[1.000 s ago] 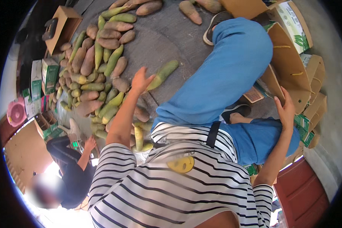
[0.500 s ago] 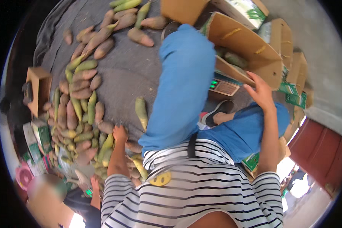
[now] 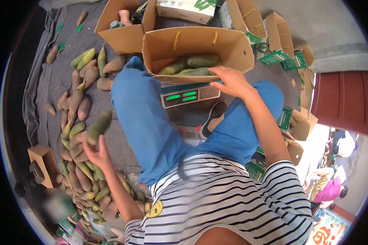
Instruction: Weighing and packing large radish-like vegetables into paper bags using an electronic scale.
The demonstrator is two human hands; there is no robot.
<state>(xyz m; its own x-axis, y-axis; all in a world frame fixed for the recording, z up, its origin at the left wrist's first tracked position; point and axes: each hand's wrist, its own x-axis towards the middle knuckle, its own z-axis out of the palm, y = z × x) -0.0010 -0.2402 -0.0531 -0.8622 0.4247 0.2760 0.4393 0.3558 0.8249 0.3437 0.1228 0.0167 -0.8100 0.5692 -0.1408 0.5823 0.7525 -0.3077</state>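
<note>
Left hand (image 3: 97, 153) is parked around 8 o'clock, left arm (image 3: 120, 194) aimed up toward 11, fingers spread, though whether a grip's made can't really be told. Right hand (image 3: 233, 81) is set near 2, right arm (image 3: 265, 126) also angled at 11, fingers pointed to 10, thumb (image 3: 217, 85) splayed apart.

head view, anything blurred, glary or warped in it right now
In the head view, the green radish at the left hand is blurred, the scale sharper; in the head view, the bright opening at right washes out white; in the head view, corners fall to fisheye black.
</note>
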